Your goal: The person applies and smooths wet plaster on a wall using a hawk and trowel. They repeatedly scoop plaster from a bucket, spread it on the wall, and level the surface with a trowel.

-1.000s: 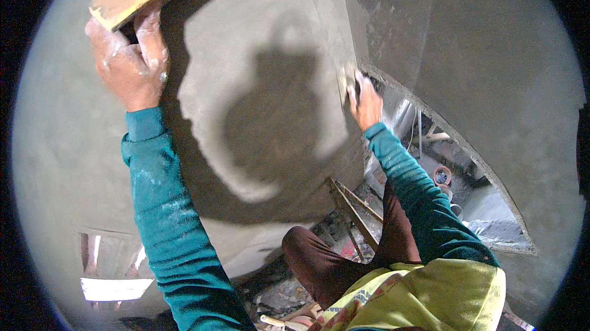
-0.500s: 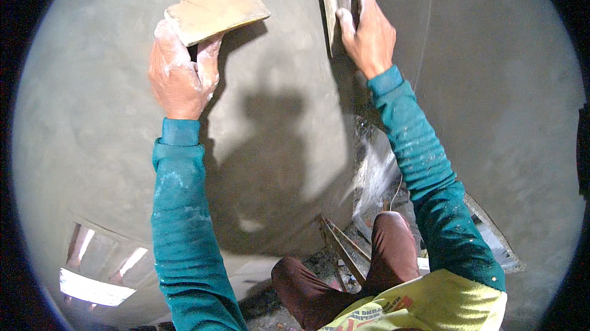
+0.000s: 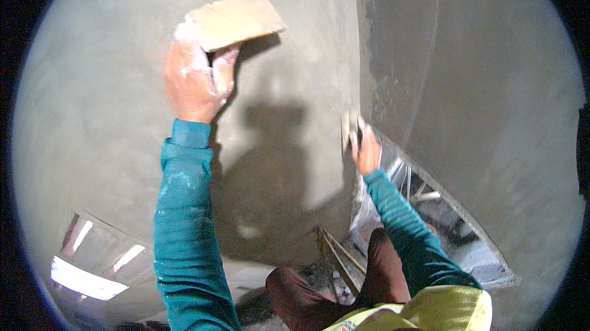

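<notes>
A tan rectangular board (image 3: 236,22) sits high over a grey plastered wall (image 3: 110,116), left of center, its broad face turned outward and its right end tilted slightly up. The person's left hand (image 3: 195,88), whitened with dried paste, grips it by the lower left edge, fingers and thumb closed on the board with a small gap between them. The board seems to stand just off the wall, though a single view makes this hard to confirm.

To the right and lower, a narrow pale float (image 3: 346,133) lies upright along the wall beside the corner. The person's right hand (image 3: 367,151) holds it from the right side, fingers and thumb drawn in around its back.

A shadow (image 3: 270,159) of a head and shoulders falls on the plaster between the two arms, both in teal sleeves (image 3: 187,226). Beyond the corner rises a darker grey wall (image 3: 491,85), cut by an opening with a curved edge (image 3: 458,208). Below are maroon trousers (image 3: 301,291), bent at the knees, a yellow garment (image 3: 455,303) and slim wooden strips (image 3: 341,263) meeting at a point. A bright panel (image 3: 89,279) glows at lower left.
</notes>
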### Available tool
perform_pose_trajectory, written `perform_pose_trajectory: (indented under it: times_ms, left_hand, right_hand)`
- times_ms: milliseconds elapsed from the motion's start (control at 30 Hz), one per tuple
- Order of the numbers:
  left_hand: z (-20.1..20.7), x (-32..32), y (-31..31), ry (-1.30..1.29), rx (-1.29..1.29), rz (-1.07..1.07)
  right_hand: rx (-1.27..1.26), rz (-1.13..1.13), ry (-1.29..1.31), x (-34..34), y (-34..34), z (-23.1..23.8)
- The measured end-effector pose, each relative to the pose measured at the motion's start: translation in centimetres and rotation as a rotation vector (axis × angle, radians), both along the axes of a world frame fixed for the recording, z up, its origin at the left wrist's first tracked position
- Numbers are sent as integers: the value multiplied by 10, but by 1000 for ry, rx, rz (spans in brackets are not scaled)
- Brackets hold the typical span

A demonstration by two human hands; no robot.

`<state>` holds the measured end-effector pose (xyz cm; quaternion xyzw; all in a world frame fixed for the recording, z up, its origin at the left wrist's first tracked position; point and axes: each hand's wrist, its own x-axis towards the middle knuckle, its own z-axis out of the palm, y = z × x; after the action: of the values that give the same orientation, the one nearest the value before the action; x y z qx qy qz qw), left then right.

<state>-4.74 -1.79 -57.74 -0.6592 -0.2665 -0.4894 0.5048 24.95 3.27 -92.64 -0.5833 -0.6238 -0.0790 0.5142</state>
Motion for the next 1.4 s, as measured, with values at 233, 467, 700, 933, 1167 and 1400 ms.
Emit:
perform_pose_trajectory:
  times_ms: [233, 467, 700, 933, 1167, 1400]
  left_hand:
    - [-3, 7, -21, -141, -339, -76]
    - [-1, 11, -20, -134, -263, -216]
    - [4, 9, -27, -120, -308, -186]
    - [0, 8, -27, -119, -292, -257]
    - [1, 12, -20, -113, -305, -290]
    - [3, -10, -23, -216, -422, -405]
  right_hand:
    - [238, 90, 60, -2, -18, 101]
    - [417, -56, -27, -7, 11, 293]
    - [505, -89, -116, -6, 23, 221]
    - [-126, 78, 4, -7, -59, -81]
    - [-527, 388, 952, -66, -116, -64]
    - [-775, 853, 771, -62, -198, 36]
